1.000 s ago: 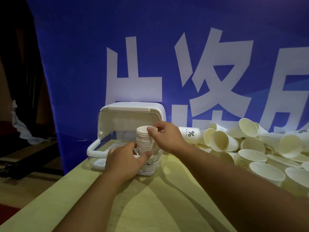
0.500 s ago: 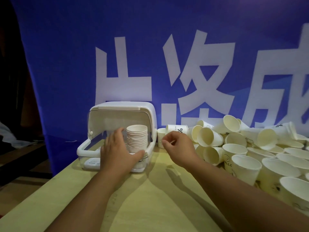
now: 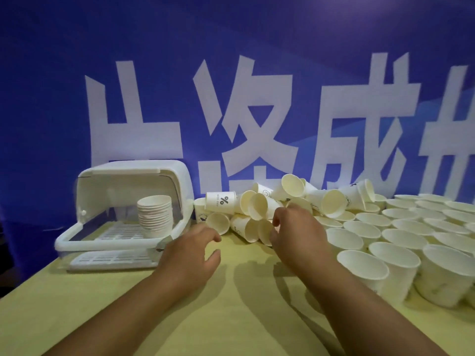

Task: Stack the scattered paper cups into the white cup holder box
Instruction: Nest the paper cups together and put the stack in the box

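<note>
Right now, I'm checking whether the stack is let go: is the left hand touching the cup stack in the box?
Apart. The head view shows the left hand over the table, outside the box, with open space between it and the cup stack.

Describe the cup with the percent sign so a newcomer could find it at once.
Start at the white cup holder box on the left of the table. Just right of it begins the heap of tipped-over paper cups. The cup with the percent sign lies on its side at the heap's near-left top, the only one plainly showing a bold black "%".
</note>
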The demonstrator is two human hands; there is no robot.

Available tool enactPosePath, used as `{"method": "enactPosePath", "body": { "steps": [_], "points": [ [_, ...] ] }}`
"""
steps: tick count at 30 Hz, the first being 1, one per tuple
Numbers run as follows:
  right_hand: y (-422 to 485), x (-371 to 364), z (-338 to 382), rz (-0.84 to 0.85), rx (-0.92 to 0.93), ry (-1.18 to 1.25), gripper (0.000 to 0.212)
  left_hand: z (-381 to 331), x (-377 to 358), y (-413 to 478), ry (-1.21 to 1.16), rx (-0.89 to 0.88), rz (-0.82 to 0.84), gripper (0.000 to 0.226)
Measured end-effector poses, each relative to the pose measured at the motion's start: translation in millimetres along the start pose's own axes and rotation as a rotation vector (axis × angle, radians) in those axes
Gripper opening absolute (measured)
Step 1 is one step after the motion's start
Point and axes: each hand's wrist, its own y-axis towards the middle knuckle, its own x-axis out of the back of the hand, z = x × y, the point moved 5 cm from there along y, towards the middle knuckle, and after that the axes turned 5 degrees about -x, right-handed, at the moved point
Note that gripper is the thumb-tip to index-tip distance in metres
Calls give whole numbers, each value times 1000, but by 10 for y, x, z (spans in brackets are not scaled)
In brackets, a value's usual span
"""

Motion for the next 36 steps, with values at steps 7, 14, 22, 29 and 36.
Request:
{"method": "enactPosePath", "body": {
  "steps": [7, 14, 22, 29, 36],
  "points": [
    [-48, -5, -149, 129, -34, -159, 16, -435, -575, 640, -408, 47, 170, 52],
    [-20, -14, -240, 174, -31, -189, 13, -757, -962, 980, -451, 94, 191, 57],
    [18, 136, -211, 43, -38, -153, 13, -719, -522, 850, -520, 252, -124, 34],
    [-76, -10, -20, 50, 131, 124, 22, -433, 115, 390, -380, 277, -374, 27],
    [-180, -373, 48, 281, 154, 439, 11, -32, 235, 81, -49, 266, -282, 33]
  ]
}}
